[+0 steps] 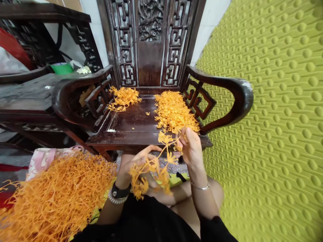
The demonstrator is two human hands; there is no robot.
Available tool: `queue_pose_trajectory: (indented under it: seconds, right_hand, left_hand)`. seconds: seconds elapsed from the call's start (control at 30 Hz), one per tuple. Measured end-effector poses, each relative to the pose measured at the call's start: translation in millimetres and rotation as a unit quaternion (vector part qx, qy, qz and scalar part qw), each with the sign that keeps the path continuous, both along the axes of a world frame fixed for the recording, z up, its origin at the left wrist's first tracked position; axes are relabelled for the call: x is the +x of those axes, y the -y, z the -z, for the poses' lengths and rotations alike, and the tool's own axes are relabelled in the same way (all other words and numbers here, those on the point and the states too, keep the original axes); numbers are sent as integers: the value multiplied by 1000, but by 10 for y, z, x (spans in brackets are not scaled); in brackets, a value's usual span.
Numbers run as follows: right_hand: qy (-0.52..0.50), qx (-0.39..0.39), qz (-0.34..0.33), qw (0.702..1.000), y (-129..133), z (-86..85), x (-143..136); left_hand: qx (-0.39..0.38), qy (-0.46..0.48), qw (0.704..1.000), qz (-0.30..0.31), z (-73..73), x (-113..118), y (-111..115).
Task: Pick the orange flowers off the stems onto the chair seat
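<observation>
A branching orange plastic flower spray (153, 164) hangs between my two hands above my lap. My left hand (141, 158) is closed around its lower stems, the fingers partly behind the orange pieces. My right hand (191, 146) pinches the spray's upper right end, near the front edge of the wooden chair seat (131, 122). Just beyond that hand lies a dense heap of small orange pieces (174, 111) on the seat's right side. A smaller orange clump (125, 97) rests at the seat's back left.
A large pile of tangled orange stems (63, 198) is at my lower left, beside a white and pink bag (41, 161). Curved chair arms (242, 97) flank the seat. A yellow textured surface (277, 134) fills the right side. Another dark wooden piece (27, 94) stands left.
</observation>
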State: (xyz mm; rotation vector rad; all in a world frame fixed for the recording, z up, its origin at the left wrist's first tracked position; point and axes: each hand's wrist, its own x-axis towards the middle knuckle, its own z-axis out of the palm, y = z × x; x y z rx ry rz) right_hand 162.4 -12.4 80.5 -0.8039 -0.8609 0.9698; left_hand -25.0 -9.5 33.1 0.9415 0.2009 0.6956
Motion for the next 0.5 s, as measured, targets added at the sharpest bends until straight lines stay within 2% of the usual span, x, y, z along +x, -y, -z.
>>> queue_pose_trajectory:
  seconds: [0.07,0.13,0.17,0.23,0.33,0.4,0.5]
  right_hand:
    - [41,-28,-10,999,-22,61,-31]
    - [79,-52,-10,995,-40,108,-47]
    - [91,-58,3,994,-52,122,-42]
    - [95,-58,38,993,-83,131,0]
    - [93,-58,49,993,-131,132,94]
    - [87,-60,36,994,-131,158,108]
    - [45,-55,11,997,-51,264,-15]
  left_hand:
    - [61,-40,997,9,3,2,1]
    - [93,-75,992,-37,-14,64,-3]
    - [78,-89,991,-66,-26,112,-3]
    - [-9,-93,992,-87,-53,221,4]
    - [-118,-53,990,-50,-71,342,32]
    - [-136,-30,990,-37,-60,376,52]
    - [-132,-17,989,-71,-13,401,70]
